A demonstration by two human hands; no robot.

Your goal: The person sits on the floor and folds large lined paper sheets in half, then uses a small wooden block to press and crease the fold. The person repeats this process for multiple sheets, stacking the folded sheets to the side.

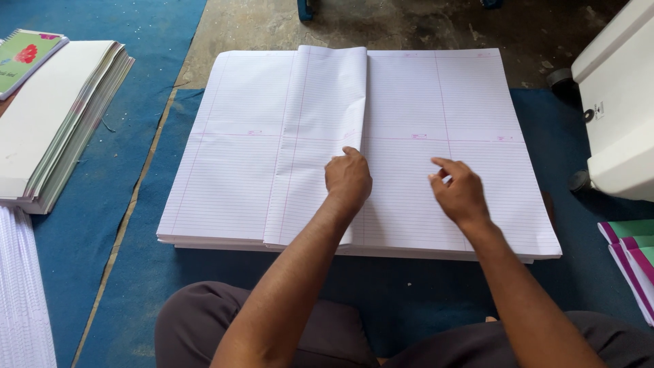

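A blue mat (102, 225) covers most of the floor, with bare concrete (422, 24) showing beyond its far edge. On the mat, right in front of the seated person, lies a broad stack of ruled sheets (470, 116), its long axis running left to right across the person's lap line, its short sides pointing away toward the concrete. The top sheet (320, 123) is folded over from the right, so its crease stands as a raised edge running straight away from the person, near the middle of the stack.

Off to the left sits a thick pile of bound white pads (51, 129), angled away, with a spiral notebook (24, 58) bearing a flower cover at its far end. A white machine casing (616, 102) stands at the right edge, and green and pink covers (633, 259) lie below it.

The left hand (348, 180) presses down on the folded sheet by its crease, fingers curled, gripping nothing. The right hand (460, 191) hovers just over the flat ruled paper, fingers loosely bent, empty.
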